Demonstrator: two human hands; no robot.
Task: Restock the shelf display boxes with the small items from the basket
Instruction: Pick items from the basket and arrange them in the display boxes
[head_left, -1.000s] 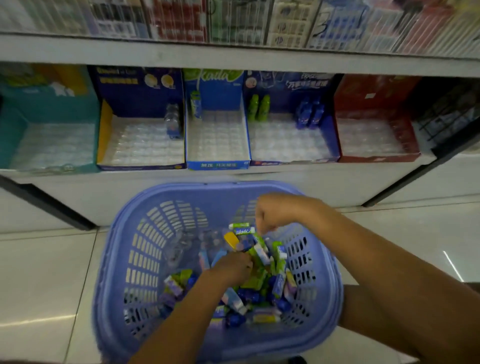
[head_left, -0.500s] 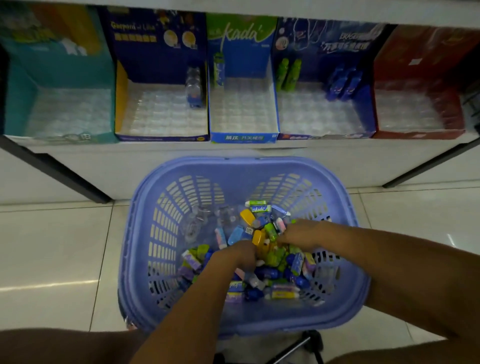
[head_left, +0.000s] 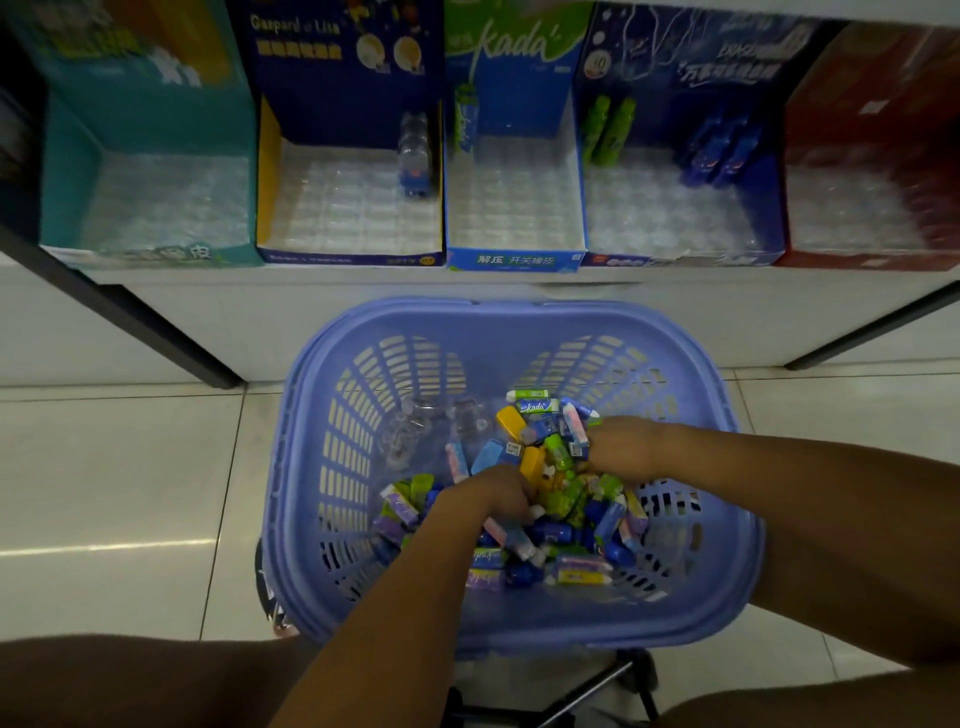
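Since a second ago our right hand (head_left: 621, 449) has dropped from above the far side of the basket (head_left: 519, 318) down into the pile, and our view has tipped lower, so the upper shelf is gone from sight.

Along the shelf (head_left: 467, 291), from the left: a teal display box (head_left: 145, 208) showing only its clear blister tray; a dark blue box with a yellow inner wall (head_left: 348, 171), with a few clear bottle-shaped items (head_left: 415, 156) stacked against its right wall; a narrow blue "kada" box (head_left: 514, 208) with one green-and-blue item (head_left: 465, 122) upright at its back left corner; a navy box (head_left: 680, 218) holding two green items (head_left: 608, 130) at back left and a cluster of blue ones (head_left: 719, 156) at back right; and a red box (head_left: 872, 208) (its contents too dim to make out).

Below the shelf, the lilac slotted basket sits over the pale tiled floor (head_left: 119, 493). The small items (head_left: 558, 512) lie heaped in its bottom, mostly toward the near right: green, blue, yellow and pink packets.

Our left hand (head_left: 488, 493) rests knuckles-up at the middle of the heap, its fingers curled down among the packets; we cannot tell whether it grips any. Our right hand lies just beside it to the right, fingertips buried in the pile, and its hold is likewise hidden.
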